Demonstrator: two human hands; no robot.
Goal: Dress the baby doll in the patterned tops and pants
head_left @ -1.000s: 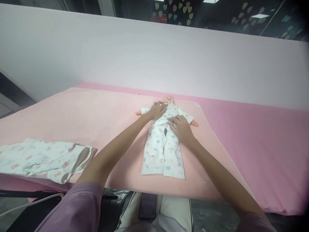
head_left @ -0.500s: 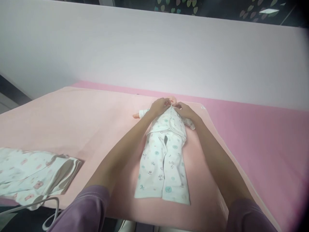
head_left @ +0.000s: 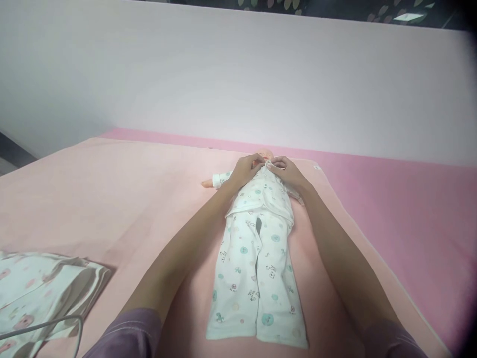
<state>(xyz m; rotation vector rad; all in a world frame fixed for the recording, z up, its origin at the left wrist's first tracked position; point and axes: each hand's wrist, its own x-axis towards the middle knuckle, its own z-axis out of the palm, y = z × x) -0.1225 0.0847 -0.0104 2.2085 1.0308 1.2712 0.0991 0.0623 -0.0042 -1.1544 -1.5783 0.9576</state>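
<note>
A baby doll (head_left: 266, 153) lies on its back on a peach-coloured mat, its head away from me. It wears a white printed top (head_left: 257, 193) and white printed trousers (head_left: 238, 278). At the neck of the top, my left hand (head_left: 246, 168) pinches the collar from the left. My right hand (head_left: 286, 171) grips the same collar from the right, thumb and fingers closed on the cloth. Both hands partly cover the doll's chin and shoulders. The doll's small hand (head_left: 207, 184) sticks out of a sleeve on the left; its other sleeve is partly behind my right wrist.
A folded white cloth with pink prints (head_left: 40, 293) lies at the lower left, a pale cable (head_left: 55, 320) across it. The peach mat (head_left: 156, 194) rests on a pink surface (head_left: 402, 214). A white wall (head_left: 238, 79) stands behind.
My view has tilted up and moved slightly closer, so the trousers and folded cloth sit lower. Both hands stay at the collar, with only small finger shifts.
</note>
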